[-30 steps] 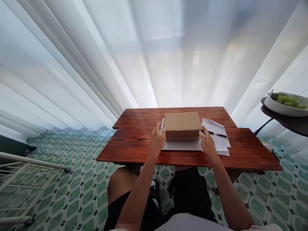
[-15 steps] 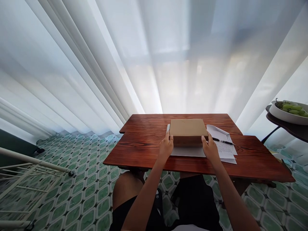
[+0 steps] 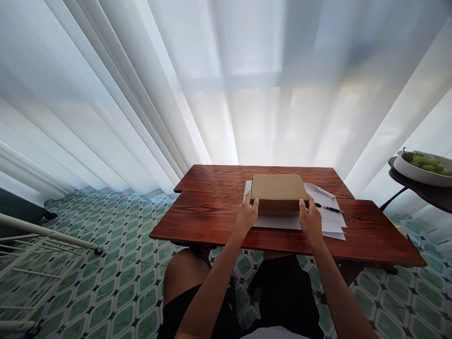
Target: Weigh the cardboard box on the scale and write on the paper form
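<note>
A flat brown cardboard box (image 3: 278,190) lies on white paper sheets (image 3: 278,221) on a red-brown wooden table (image 3: 212,212). My left hand (image 3: 247,214) grips the box's near left corner, thumb on the lid's edge. My right hand (image 3: 310,217) grips the near right corner the same way. The lid looks closed. To the right of the box lies a written sheet (image 3: 330,215) with a black pen (image 3: 327,207) across it.
White curtains (image 3: 226,80) hang behind the table. A side table (image 3: 423,188) at the right carries a white bowl (image 3: 420,172) of green grapes (image 3: 427,161). A white metal rack (image 3: 38,245) stands at the left on the green patterned floor tiles. My knees are under the table.
Both hands slid from the box's sides to its near corners, and the slightly raised lid has come down flat. The camera view shifted a little.
</note>
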Motion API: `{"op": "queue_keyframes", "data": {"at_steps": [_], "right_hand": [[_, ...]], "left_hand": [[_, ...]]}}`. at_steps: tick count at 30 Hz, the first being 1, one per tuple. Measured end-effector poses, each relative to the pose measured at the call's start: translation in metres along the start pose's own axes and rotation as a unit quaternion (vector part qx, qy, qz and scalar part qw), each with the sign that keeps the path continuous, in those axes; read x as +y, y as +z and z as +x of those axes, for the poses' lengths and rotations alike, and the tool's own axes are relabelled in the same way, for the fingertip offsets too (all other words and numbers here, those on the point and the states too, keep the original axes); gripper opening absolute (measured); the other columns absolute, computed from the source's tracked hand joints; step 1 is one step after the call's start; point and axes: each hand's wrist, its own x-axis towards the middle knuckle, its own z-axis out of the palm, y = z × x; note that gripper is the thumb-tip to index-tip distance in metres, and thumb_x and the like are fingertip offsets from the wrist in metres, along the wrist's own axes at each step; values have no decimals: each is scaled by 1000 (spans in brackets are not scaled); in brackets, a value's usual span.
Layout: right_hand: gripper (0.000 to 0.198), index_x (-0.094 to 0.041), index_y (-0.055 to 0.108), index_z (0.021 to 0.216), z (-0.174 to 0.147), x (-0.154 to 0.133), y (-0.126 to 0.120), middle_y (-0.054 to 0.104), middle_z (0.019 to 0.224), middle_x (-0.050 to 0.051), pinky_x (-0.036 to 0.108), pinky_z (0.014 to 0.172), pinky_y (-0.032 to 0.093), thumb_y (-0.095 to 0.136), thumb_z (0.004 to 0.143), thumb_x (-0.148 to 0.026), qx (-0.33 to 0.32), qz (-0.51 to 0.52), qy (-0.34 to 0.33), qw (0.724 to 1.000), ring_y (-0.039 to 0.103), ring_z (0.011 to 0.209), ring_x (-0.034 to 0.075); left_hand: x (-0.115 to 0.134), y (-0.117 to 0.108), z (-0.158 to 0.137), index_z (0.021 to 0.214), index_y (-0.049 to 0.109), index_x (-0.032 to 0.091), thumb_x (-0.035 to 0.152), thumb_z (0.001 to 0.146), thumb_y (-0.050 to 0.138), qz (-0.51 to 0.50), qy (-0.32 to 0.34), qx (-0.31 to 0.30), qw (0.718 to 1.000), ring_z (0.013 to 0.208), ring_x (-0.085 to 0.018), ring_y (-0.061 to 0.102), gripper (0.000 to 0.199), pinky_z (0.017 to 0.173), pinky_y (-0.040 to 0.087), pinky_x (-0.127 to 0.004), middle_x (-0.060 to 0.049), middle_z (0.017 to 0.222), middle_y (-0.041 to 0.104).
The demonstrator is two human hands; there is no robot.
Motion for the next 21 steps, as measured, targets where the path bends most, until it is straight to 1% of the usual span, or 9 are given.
{"op": "queue_keyframes", "data": {"at_steps": [4, 8, 12, 15, 18, 21], "right_hand": [[73, -15, 52, 148, 1, -3, -3, 71, 119, 19, 44, 85, 48, 32, 93, -59, 12, -21, -6, 1000, 66, 97, 34], [70, -16, 55, 146, -1, -10, -1, 71, 120, 18, 43, 85, 48, 33, 94, -58, 18, -14, -19, 1000, 66, 96, 33], [68, -16, 56, 145, -4, -19, 6, 71, 123, 18, 44, 89, 48, 34, 94, -56, 18, 4, -39, 999, 67, 102, 34], [67, -17, 56, 144, -4, -26, 13, 70, 124, 19, 45, 89, 48, 34, 95, -56, 12, 4, -56, 998, 66, 104, 35], [68, -16, 57, 144, -4, -35, 22, 69, 127, 19, 45, 90, 49, 33, 95, -56, -1, 9, -78, 997, 66, 106, 35], [68, -14, 57, 144, -7, -46, 34, 69, 127, 19, 45, 89, 50, 35, 95, -56, -22, 20, -86, 996, 66, 107, 35]], "left_hand": [[-4, -1, 0, 159, 34, 17, 45, 101, 35, -7, 6, 5, 1000, 122, -32, 59, 65, 90, 47, -37, -11, 142, 59], [-9, -7, -1, 158, 36, 17, 41, 100, 36, -3, 9, 21, 1000, 115, -31, 62, 63, 89, 47, -37, -13, 132, 65], [-11, -19, -3, 158, 37, 20, 40, 100, 36, -1, 6, 42, 999, 118, -31, 61, 61, 92, 47, -38, -11, 133, 65], [-13, -30, -6, 158, 38, 19, 38, 100, 38, 5, -5, 58, 998, 119, -32, 61, 61, 96, 47, -40, -11, 133, 65], [-18, -43, -9, 157, 39, 18, 35, 99, 40, 17, -14, 79, 997, 121, -33, 61, 60, 101, 46, -41, -13, 133, 65], [-24, -59, -14, 157, 38, 18, 33, 100, 42, 27, -28, 102, 994, 124, -32, 61, 60, 107, 44, -43, -13, 133, 65]]}}
